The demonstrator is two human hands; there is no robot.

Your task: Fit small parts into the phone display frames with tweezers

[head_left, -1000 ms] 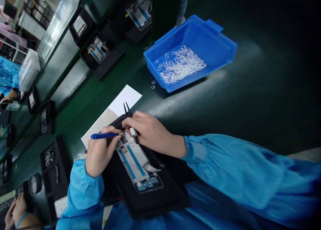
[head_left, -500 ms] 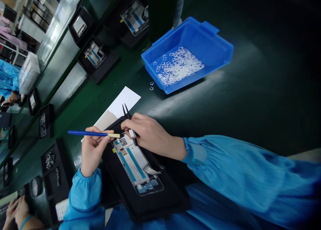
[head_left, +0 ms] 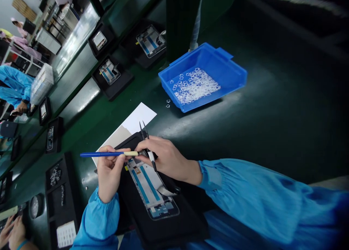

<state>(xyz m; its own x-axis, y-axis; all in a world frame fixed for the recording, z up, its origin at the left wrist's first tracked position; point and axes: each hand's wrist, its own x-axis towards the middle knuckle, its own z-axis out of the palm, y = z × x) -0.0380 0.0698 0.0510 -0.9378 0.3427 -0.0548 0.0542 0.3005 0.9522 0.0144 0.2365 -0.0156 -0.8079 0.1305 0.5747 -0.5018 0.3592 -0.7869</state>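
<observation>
Working over phone frame (head_left: 144, 184) laid flat in black tray (head_left: 185, 221), probably for steadiness, pinching blue pen-shaped tool (head_left: 109, 154) in left hand (head_left: 109, 173), holding tweezers (head_left: 151, 155) points-outward in right hand (head_left: 169, 159), likely for clearance, with blue bin (head_left: 229, 73) of white pieces (head_left: 197, 86) farther across counter (head_left: 256, 126).

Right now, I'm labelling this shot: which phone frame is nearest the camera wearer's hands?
The phone frame on the black tray, with the left hand and right hand at its top end; the other frames lie farther off.
</observation>
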